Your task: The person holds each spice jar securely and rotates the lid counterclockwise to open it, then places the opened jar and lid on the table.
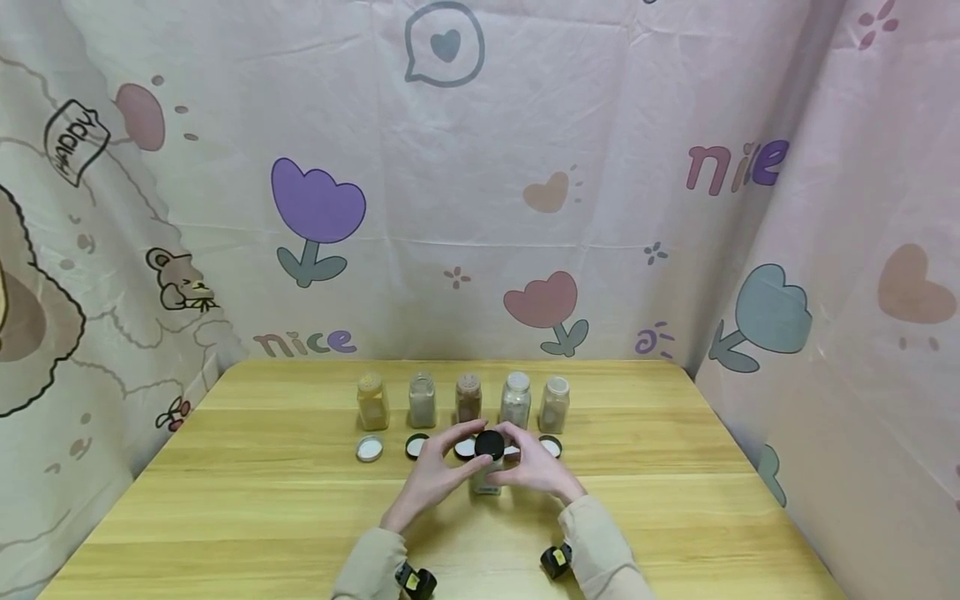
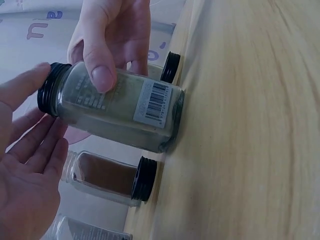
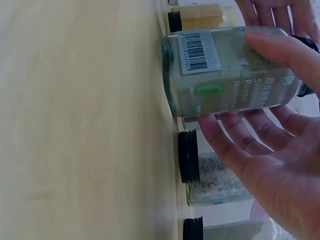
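A square glass spice jar of pale greenish-grey powder (image 2: 115, 107) stands upright on the table close to its front middle, its black lid (image 1: 490, 444) on top. My left hand (image 1: 438, 467) pinches this lid between thumb and fingers. Lower down, my right hand (image 1: 536, 462) grips the glass body, thumb on one face and fingers along another. A barcode label (image 3: 199, 51) shows near the base in both wrist views. Behind the hands are several black lids, one of them a lid (image 1: 416, 447) lying with its white liner up; the hands partly cover some.
Several uncapped spice jars stand in a row farther back, from a yellow-powder jar (image 1: 372, 407) at left past a brown-powder jar (image 1: 468, 400) to a pale-powder jar (image 1: 555, 408) at right. The wooden table (image 1: 247, 492) meets a patterned curtain (image 1: 435, 308) behind.
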`<control>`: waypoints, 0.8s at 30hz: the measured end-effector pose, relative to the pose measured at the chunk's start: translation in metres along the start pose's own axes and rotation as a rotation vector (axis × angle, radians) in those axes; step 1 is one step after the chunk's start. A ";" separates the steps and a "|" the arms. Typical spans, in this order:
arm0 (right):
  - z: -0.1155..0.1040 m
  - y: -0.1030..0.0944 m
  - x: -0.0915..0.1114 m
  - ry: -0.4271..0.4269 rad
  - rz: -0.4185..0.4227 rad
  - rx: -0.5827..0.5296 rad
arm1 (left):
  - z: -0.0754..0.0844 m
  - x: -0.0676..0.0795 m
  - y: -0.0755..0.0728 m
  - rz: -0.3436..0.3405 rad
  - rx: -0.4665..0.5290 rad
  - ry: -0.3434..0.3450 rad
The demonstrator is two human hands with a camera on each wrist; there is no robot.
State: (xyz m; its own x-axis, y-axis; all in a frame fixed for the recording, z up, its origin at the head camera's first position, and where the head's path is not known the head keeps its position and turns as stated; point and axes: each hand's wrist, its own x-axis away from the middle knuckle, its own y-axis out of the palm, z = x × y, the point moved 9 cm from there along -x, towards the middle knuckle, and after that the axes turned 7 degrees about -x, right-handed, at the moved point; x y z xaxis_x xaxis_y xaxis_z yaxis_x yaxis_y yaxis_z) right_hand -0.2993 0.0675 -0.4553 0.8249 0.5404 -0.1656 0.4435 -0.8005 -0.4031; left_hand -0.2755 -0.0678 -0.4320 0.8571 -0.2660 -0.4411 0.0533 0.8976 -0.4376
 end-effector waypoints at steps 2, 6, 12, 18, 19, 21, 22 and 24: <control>0.000 0.000 0.000 -0.004 0.011 0.009 | 0.001 0.001 0.001 -0.018 -0.009 0.003; 0.000 0.000 -0.001 -0.010 0.031 0.014 | 0.003 0.001 0.003 -0.054 -0.016 0.016; 0.001 0.000 -0.002 -0.008 0.047 -0.026 | 0.007 0.000 0.007 -0.080 -0.046 0.066; 0.003 -0.001 -0.003 -0.011 0.061 -0.025 | 0.009 0.001 0.005 -0.021 -0.057 0.081; 0.002 -0.001 -0.003 -0.014 0.062 -0.022 | 0.010 0.001 0.005 -0.008 -0.059 0.082; 0.002 -0.001 -0.003 -0.021 0.063 -0.016 | 0.010 0.001 0.004 0.015 -0.059 0.084; 0.002 -0.001 -0.003 -0.024 0.064 -0.014 | 0.010 0.001 0.003 0.027 -0.060 0.084; 0.002 -0.002 -0.003 -0.030 0.068 -0.008 | 0.010 0.001 0.003 0.044 -0.064 0.082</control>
State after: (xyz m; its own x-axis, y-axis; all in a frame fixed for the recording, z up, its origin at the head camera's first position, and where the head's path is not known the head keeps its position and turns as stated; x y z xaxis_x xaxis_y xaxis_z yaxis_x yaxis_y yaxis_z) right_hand -0.3034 0.0673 -0.4555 0.8423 0.4923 -0.2196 0.3898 -0.8377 -0.3825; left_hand -0.2692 -0.0619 -0.4260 0.8129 -0.2566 -0.5228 -0.0188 0.8856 -0.4641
